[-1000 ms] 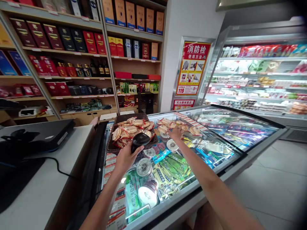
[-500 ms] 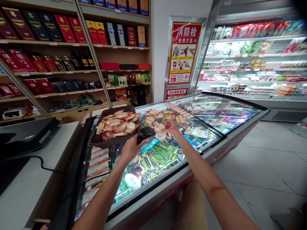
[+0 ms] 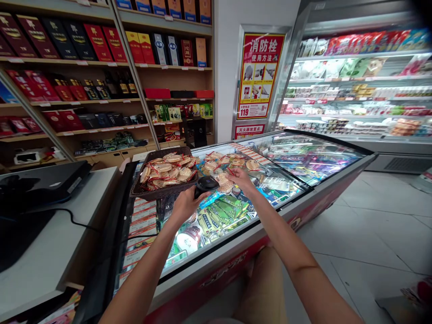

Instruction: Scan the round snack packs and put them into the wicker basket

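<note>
My left hand (image 3: pixel 186 202) is wrapped round the handle of a black barcode scanner (image 3: pixel 207 183), whose head points right. Its cable (image 3: pixel 140 236) trails off to the left. Between the fingertips of my right hand (image 3: pixel 241 179) is a round packaged biscuit (image 3: pixel 224 182) in a clear wrapper with red edges, just right of the scanner head. Behind my hands, several more packaged biscuits (image 3: pixel 212 165) lie on the glass lid of the chest freezer (image 3: pixel 286 204). A dark woven basket (image 3: pixel 153 194) heaped with the same biscuits stands left of the scanner.
Ice cream packs (image 3: pixel 227 211) show through the freezer glass below my hands. At the left is a counter (image 3: pixel 97 189) with a dark device (image 3: pixel 54 180) on it. Shelves of boxes (image 3: pixel 140 47) stand behind, and a lit refrigerated display (image 3: pixel 357 78) is at the back right.
The biscuit in my right hand has tilted and sunk slightly beside the scanner. My view has shifted a little, moving the basket and counter rightward in the picture. Both hands keep their hold.
</note>
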Tool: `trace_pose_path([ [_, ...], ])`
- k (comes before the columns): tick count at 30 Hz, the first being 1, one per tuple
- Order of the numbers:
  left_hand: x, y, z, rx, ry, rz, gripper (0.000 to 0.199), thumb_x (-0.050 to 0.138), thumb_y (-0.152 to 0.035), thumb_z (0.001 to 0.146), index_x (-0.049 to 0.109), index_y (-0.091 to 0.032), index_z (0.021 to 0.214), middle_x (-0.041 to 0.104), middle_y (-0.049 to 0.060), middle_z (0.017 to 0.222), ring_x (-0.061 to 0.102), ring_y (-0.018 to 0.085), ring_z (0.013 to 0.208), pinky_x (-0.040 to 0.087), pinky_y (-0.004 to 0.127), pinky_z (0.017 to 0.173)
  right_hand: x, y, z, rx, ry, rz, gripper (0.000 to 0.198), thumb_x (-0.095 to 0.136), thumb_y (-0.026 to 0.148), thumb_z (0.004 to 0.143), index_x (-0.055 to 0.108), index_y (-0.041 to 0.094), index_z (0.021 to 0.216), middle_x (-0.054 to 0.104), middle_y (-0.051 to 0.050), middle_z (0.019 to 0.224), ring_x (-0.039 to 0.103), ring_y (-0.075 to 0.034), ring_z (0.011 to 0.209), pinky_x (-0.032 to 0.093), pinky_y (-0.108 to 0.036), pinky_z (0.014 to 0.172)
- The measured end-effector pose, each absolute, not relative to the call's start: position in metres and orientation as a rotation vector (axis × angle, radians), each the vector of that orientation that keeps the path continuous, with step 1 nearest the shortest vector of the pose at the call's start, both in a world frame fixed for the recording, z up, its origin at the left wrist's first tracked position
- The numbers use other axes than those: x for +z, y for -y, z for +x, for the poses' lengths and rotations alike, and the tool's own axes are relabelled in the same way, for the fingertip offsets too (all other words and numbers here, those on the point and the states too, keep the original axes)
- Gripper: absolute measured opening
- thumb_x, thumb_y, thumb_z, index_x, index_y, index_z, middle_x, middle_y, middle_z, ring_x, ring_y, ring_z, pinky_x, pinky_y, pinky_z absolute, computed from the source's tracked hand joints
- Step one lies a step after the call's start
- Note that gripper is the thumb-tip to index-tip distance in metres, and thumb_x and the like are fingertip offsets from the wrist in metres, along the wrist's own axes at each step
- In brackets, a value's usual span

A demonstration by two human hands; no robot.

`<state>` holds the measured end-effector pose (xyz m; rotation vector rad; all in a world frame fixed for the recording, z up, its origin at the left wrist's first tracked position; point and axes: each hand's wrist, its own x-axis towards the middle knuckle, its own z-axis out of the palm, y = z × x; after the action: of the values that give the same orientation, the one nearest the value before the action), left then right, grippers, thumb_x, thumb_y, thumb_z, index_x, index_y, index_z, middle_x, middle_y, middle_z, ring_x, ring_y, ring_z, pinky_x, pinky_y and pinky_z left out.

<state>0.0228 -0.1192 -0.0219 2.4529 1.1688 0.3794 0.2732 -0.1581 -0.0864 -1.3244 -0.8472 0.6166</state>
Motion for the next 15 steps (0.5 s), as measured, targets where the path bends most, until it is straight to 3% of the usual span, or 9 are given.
trace_pose_path([
  [4,-0.023,0.118,0.013,0.412,-1.195,2.424,0.046,0.047,-0.065,0.088,0.062,-0.021,0.093,0.074,0.010,0.083,0.069,0.027,0.081,0.035,0.027,0.061,-0.079,0.154,0.263,0.645,0.861,-1.304,0.051,0.083,0.047,0.056,0.057,0.021,0.091,0.064,0.000,0.079,0.059,-0.016,0.073,0.045,-0.027,0.064],
  [10,-0.022,0.102,-0.023,0.509,-1.268,2.364,0.045,0.048,-0.062,0.088,0.064,-0.021,0.098,0.074,0.009,0.082,0.070,0.028,0.081,0.036,0.026,0.060,-0.071,0.122,0.236,0.721,0.818,-1.274,0.055,0.079,0.039,0.061,0.050,0.027,0.107,0.059,0.008,0.068,0.054,-0.012,0.058,0.039,-0.023,0.053],
  [15,-0.017,0.084,-0.066,0.607,-1.323,2.316,0.050,0.048,-0.062,0.088,0.065,-0.020,0.107,0.075,0.009,0.085,0.069,0.027,0.081,0.037,0.027,0.061,-0.062,0.049,0.198,0.810,0.935,-1.177,0.041,0.073,0.039,0.066,0.055,0.024,0.100,0.063,0.003,0.078,0.061,-0.014,0.069,0.047,-0.026,0.062],
])
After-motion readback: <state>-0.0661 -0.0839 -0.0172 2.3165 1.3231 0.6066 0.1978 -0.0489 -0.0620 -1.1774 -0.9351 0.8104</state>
